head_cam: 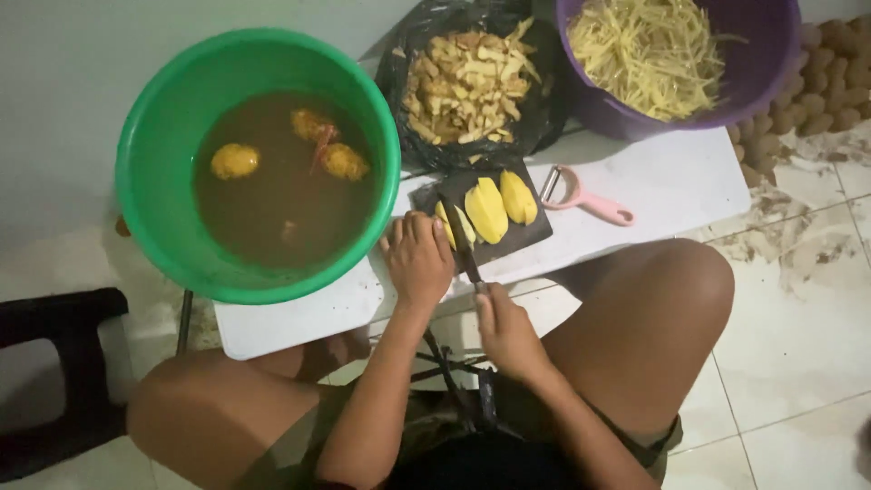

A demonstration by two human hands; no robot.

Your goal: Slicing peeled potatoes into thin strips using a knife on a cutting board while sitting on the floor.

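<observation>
On a small dark cutting board point(524, 236) lie yellow peeled potato slabs point(486, 210). My left hand point(417, 259) presses down on the leftmost potato piece point(446, 224) at the board's left edge. My right hand point(506, 331) grips the handle of a dark knife point(462, 250), whose blade runs up across the potato beside my left fingers. The board rests on a white low table point(671, 186) above my bare knees.
A green basin point(154, 163) of brown water holding three potatoes sits at left. A black bag of peels point(467, 86) is behind the board, a purple basin point(762, 63) of potato strips at right. A pink peeler point(590, 201) lies beside the board. Unpeeled potatoes point(830, 86) pile at far right.
</observation>
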